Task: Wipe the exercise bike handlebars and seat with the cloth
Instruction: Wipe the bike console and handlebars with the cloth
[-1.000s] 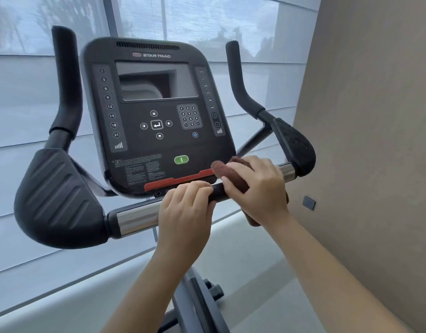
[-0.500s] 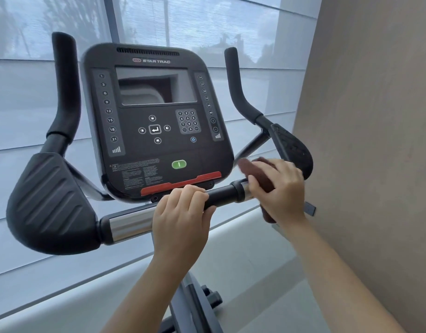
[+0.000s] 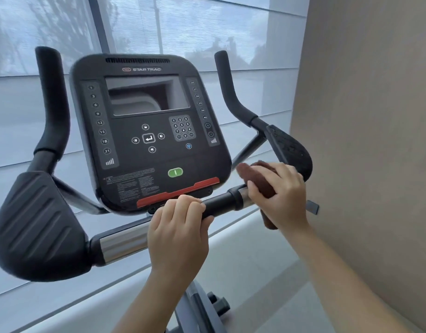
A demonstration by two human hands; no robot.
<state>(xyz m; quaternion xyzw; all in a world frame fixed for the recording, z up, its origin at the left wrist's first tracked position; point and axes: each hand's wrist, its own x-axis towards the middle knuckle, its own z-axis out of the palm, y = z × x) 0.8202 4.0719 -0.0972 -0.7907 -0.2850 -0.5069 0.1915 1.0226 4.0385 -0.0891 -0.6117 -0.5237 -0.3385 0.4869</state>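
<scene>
The exercise bike's handlebar runs across the view, black foam in the middle with chrome sections toward each end. My left hand grips the bar at its centre, just below the console. My right hand is closed on a brown cloth wrapped over the chrome part of the bar near the right elbow pad. Part of the cloth hangs below my right palm. The left elbow pad and both upright grips are uncovered. The seat is out of view.
The black console with its screen and keypad stands just above the bar. A beige wall is close on the right. A window with pale blinds lies behind the bike. The bike's frame descends below my left forearm.
My right hand has slid the cloth rightward along the bar, from the black foam onto the chrome section by the right pad. The left hand has kept its grip. The view has tilted slightly.
</scene>
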